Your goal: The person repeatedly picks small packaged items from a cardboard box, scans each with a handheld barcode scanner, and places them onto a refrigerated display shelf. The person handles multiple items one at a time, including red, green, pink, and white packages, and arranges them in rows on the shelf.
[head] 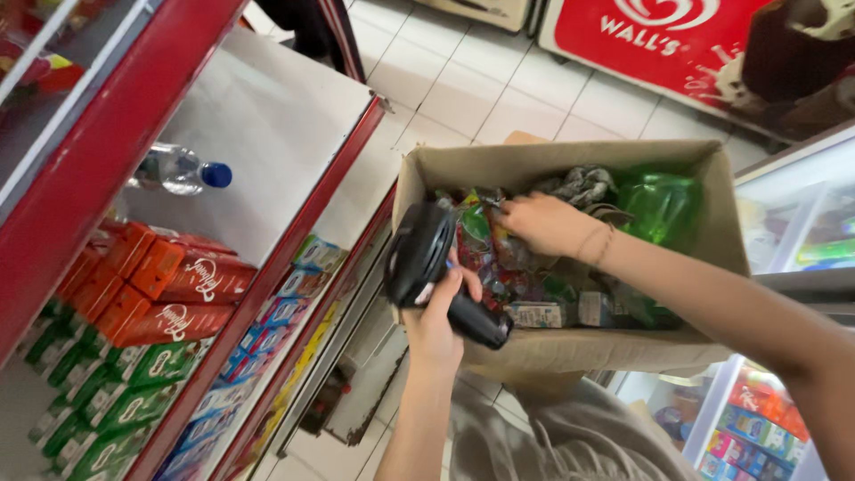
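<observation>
My left hand (438, 321) is shut on a black handheld scanner (419, 254), held against the left wall of an open cardboard box (534, 165). My right hand (545, 223) reaches into the box, and its fingers rest on a heap of shiny snack packets (499, 267). Green plastic-wrapped items (661, 207) fill the box's far right corner. Whether my right hand grips a packet is hidden by the fingers.
A red shelf unit (267, 267) stands on the left with orange boxes (169, 285), green boxes (107, 401) and blue packs (267, 330). A water bottle (178, 169) lies on a higher shelf. A freezer (802, 214) stands at right, white tiled floor beyond.
</observation>
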